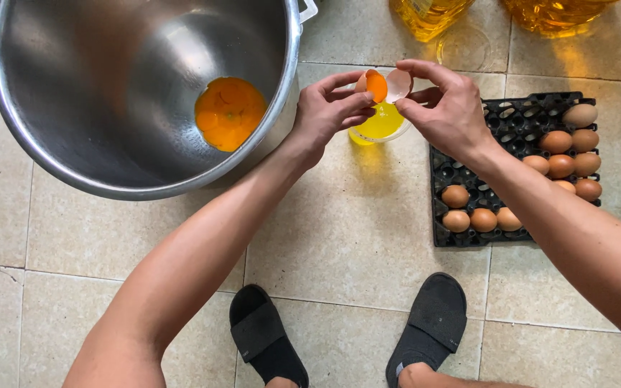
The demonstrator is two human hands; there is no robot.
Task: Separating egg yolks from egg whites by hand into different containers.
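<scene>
My left hand (328, 109) holds one half of a cracked eggshell with an orange yolk (376, 85) sitting in it. My right hand (445, 108) holds the other, empty shell half (399, 83) right beside it. Both halves hover over a small clear bowl (380, 127) of egg white on the tiled floor. A large steel pot (73, 108) at the upper left has several yolks (228, 113) pooled at its bottom.
A black egg tray (468, 176) at the right carries several brown eggs (560, 165). Two bottles of yellow oil (425, 14) stand at the top edge. My feet in black slippers (433, 323) rest on the beige tiles below.
</scene>
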